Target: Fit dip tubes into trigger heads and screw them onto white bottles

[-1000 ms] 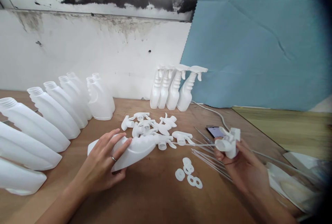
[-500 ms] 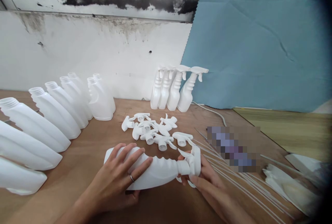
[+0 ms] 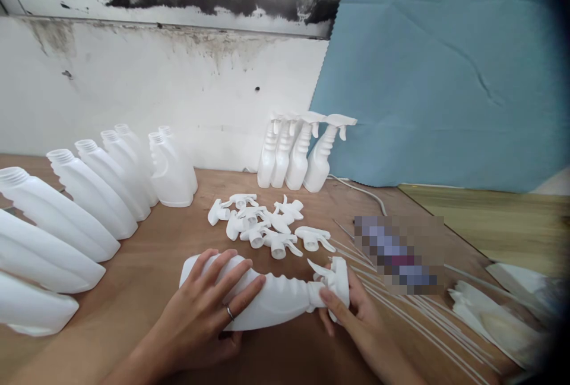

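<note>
A white plastic spray bottle (image 3: 280, 299) is held on its side above the brown table, its base to the left. My left hand (image 3: 214, 302), with a ring on one finger, wraps round the body near the base. At the neck end sits a white trigger sprayer head (image 3: 339, 281), which my right hand (image 3: 356, 308) grips, thumb across the collar. Whether the collar is fully tight cannot be seen. Just beyond the bottle lies a loose pile of white trigger sprayer heads (image 3: 256, 221), with a single sprayer head (image 3: 314, 237) to its right.
Open white bottles (image 3: 93, 195) stand in rows on the left. Several bottles with sprayers (image 3: 296, 162) stand by the wall. Thin white tubes (image 3: 427, 314) lie at right, beside a pixelated patch (image 3: 396, 254) and a plastic bag (image 3: 485, 319). A blue sheet (image 3: 436, 76) hangs behind.
My right hand has shifted its grip, with the thumb now over the sprayer's collar. The sprayer head has turned slightly. The left hand keeps its hold on the bottle.
</note>
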Demonstrator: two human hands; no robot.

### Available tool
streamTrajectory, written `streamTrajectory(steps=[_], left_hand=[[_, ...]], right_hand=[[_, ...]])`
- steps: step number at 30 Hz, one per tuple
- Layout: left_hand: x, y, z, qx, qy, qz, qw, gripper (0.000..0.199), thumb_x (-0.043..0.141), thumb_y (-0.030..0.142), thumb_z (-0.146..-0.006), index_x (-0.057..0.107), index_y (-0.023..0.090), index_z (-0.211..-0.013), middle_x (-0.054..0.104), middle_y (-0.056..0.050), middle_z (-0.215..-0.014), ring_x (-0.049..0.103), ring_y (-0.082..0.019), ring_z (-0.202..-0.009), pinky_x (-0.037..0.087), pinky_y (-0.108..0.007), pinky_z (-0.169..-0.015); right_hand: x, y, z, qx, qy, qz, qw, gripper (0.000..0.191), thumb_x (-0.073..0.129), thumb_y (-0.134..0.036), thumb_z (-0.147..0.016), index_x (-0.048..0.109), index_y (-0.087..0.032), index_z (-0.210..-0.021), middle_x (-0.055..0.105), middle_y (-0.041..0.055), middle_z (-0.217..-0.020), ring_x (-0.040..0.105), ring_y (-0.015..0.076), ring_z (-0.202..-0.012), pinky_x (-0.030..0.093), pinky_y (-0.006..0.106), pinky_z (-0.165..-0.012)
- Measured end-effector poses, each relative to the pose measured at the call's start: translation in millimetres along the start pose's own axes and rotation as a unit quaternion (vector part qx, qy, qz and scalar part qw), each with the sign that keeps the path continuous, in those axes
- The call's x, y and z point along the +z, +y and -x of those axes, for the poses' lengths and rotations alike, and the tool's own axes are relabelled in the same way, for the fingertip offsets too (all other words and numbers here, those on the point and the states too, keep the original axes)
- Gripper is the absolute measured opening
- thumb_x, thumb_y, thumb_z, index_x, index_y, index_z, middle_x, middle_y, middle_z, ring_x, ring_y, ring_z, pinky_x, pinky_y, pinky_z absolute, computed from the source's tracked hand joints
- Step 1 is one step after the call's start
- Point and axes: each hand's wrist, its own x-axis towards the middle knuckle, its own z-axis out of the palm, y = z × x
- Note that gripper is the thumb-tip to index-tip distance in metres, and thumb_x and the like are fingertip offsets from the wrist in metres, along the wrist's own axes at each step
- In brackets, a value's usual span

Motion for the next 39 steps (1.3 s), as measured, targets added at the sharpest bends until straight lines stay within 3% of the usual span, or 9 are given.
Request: streamTrajectory(steps=[7,10,14,19,23,26,33,37,39], left_hand=[[0.6,1.5,0.5,-0.004,0.008,0.012,1.0,0.073,0.06,0.022,-0.074,0.044,0.022,-0.145,0.05,-0.01,-0.14,0.042,-0.039,-0.125,0.025,-0.061,-0.106],[1.1,1.8,0.5,-0.004,0.008,0.011,1.0,0.073,0.06,0.022,-0.074,0.044,0.022,-0.145,0.05,-0.01,-0.14,0.042,-0.039,-0.126,0.025,-0.061,-0.107],[1.6,1.8,0.9,-0.002,0.009,0.012,1.0,0.074,0.06,0.021,-0.074,0.043,0.022,-0.145,0.049,-0.01,-0.141,0.041,-0.039,-0.126,0.025,-0.061,-0.106],[1.3,1.4,0.3,-0.001,0.004,0.01,1.0,0.072,0.06,0.023,-0.073,0.045,0.022,-0.144,0.05,-0.01,-0.14,0.042,-0.039,-0.125,0.026,-0.061,-0.106],[2.1,1.5,-0.8,-0.004,0.006,0.009,1.0,0.072,0.059,0.023,-0.073,0.045,0.021,-0.144,0.051,-0.01,-0.139,0.043,-0.039,-0.125,0.026,-0.061,-0.106],[2.8,2.0,-0.6,0.0,0.012,0.011,1.0,0.073,0.059,0.022,-0.072,0.045,0.021,-0.144,0.05,-0.01,-0.14,0.043,-0.039,-0.125,0.026,-0.061,-0.107],[2.0,3.6,0.6,-0.003,0.006,0.015,1.0,0.075,0.06,0.023,-0.072,0.043,0.022,-0.145,0.049,-0.009,-0.142,0.041,-0.039,-0.127,0.025,-0.061,-0.107],[1.7,3.6,0.4,-0.01,0.0,0.015,1.0,0.075,0.06,0.023,-0.072,0.043,0.022,-0.145,0.05,-0.009,-0.141,0.042,-0.039,-0.126,0.025,-0.061,-0.107],[1.9,3.5,0.3,-0.007,-0.002,0.018,1.0,0.075,0.061,0.022,-0.072,0.043,0.022,-0.145,0.049,-0.01,-0.142,0.041,-0.039,-0.126,0.025,-0.061,-0.107]], right_hand=[[1.4,1.3,-0.4,0.002,0.015,0.004,1.0,0.051,0.065,-0.056,-0.087,0.042,-0.022,-0.118,0.057,-0.0034,-0.066,0.047,0.0127,-0.047,0.043,0.025,-0.046],[1.0,0.4,-0.8,-0.007,0.01,-0.009,1.0,0.053,0.068,-0.055,-0.085,0.041,-0.023,-0.118,0.064,0.0014,-0.081,0.052,0.0136,-0.052,0.046,0.026,-0.049],[2.7,0.2,-1.0,-0.004,0.004,-0.017,1.0,0.049,0.064,-0.054,-0.089,0.039,-0.023,-0.117,0.05,-0.0084,-0.057,0.045,0.0116,-0.043,0.04,0.022,-0.043],[5.7,-0.8,-1.1,0.0,0.014,-0.032,0.999,0.047,0.066,-0.052,-0.089,0.04,-0.023,-0.115,0.05,-0.0093,-0.054,0.043,0.0097,-0.038,0.037,0.02,-0.039],[4.7,-1.1,-0.6,-0.004,0.018,-0.05,0.999,0.054,0.071,-0.05,-0.085,0.039,-0.024,-0.119,0.062,-0.0034,-0.068,0.057,0.0149,-0.051,0.049,0.025,-0.048],[3.1,1.6,-0.7,0.002,0.011,-0.036,0.999,0.048,0.067,-0.052,-0.087,0.041,-0.024,-0.115,0.052,-0.0089,-0.053,0.046,0.0113,-0.039,0.042,0.022,-0.042],[-0.5,2.3,-1.3,-0.004,0.005,-0.011,1.0,0.045,0.063,-0.051,-0.091,0.04,-0.023,-0.118,0.056,-0.0074,-0.057,0.049,0.0114,-0.043,0.044,0.022,-0.048],[-1.5,-2.9,-0.5,-0.009,0.004,-0.036,0.999,0.057,0.073,-0.048,-0.084,0.039,-0.026,-0.123,0.068,0.002,-0.092,0.062,0.016,-0.066,0.052,0.027,-0.064],[-0.9,-4.5,-0.1,0.01,0.023,-0.023,0.999,0.052,0.073,-0.049,-0.083,0.043,-0.025,-0.119,0.067,-0.0009,-0.079,0.059,0.0152,-0.056,0.05,0.026,-0.057]])
